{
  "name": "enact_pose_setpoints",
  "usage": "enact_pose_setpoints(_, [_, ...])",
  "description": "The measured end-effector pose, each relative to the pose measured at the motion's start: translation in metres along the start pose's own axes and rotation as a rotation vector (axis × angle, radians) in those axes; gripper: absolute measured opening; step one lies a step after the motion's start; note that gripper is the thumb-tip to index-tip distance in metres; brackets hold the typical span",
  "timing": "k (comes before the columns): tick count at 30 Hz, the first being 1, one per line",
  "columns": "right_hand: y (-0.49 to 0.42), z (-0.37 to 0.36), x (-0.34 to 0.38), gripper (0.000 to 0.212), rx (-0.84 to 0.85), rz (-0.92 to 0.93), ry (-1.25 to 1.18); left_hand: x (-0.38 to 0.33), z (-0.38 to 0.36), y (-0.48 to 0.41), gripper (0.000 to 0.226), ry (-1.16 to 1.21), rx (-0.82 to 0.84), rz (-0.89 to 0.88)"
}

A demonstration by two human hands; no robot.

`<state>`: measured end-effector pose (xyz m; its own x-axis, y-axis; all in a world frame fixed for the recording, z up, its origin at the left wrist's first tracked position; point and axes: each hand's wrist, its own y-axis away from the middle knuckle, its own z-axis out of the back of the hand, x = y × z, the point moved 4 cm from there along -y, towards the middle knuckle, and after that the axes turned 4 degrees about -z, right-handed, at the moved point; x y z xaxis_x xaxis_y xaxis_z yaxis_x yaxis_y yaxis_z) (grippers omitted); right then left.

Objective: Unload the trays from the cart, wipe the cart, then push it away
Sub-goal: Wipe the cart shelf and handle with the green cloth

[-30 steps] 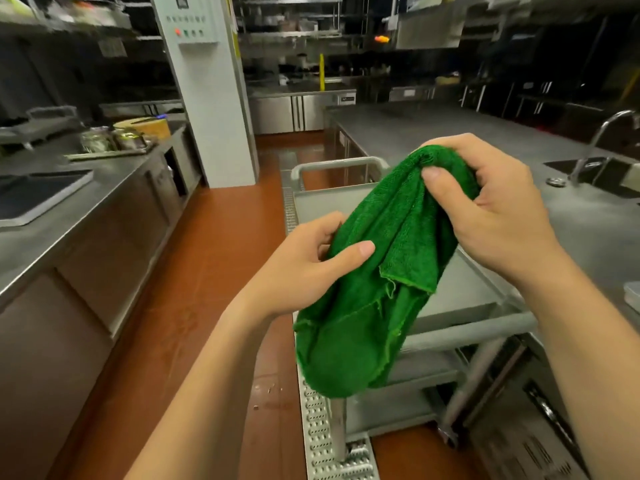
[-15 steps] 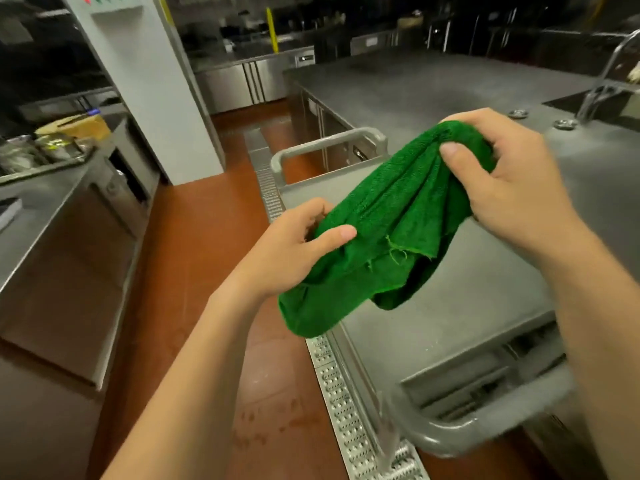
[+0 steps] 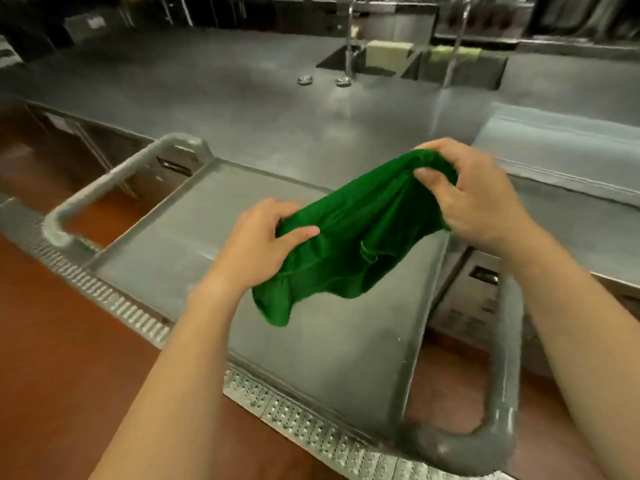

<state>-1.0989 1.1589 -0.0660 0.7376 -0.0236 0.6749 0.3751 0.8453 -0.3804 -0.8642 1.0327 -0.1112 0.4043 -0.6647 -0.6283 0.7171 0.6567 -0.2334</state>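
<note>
both hands raised over the cart, a green cloth stretched between them and held clear above the bare top shelf. left hand closed on the lower, nearer end of the cloth, thumb pressed on top of the fabric, fingers curled under it. right hand clamped on the higher, farther end, thumb and fingers pinching a bunched fold. cloth sagging in the middle, one loose corner hanging down below the left hand, not touching the shelf as far as can be told. cart of grey metal, with a flat rimmed top, seen at an angle; one looped push handle at the far left end, another at the near right end, just below the right forearm. nothing resting on the cart's top shelf. long side of the cart lying close beside a stainless steel counter. a flat grey tray lying on that counter to the right, behind the right hand. farther back, a sunken sink with taps rising over it and pale sponges along its edge, blurred. perforated metal floor drain running along the cart's near side, on red-brown floor.
</note>
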Motion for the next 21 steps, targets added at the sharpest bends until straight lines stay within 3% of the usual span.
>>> enact_pose_setpoints(7, [-0.014,0.039,-0.031,0.020,-0.195,-0.168,0.025,-0.025,-0.009,-0.098,0.005,-0.084,-0.037,-0.224])
enact_pose_setpoints(10, [-0.014,0.049,-0.039,0.022,-0.298,-0.123,0.022,-0.036,-0.010,-0.126,0.014,-0.145,-0.088,-0.319])
enact_pose_setpoints(13, [0.011,0.030,-0.062,0.021,-0.307,-0.147,-0.006,-0.028,-0.031,-0.137,0.020,-0.128,-0.029,-0.340])
enact_pose_setpoints(17, [0.064,-0.030,-0.114,0.020,-0.149,-0.395,0.035,0.024,-0.103,-0.128,0.020,-0.136,0.379,-0.229])
enact_pose_setpoints(21, [0.116,-0.102,-0.157,0.018,0.255,-0.750,0.104,0.088,-0.190,-0.097,0.038,-0.228,0.904,-0.070])
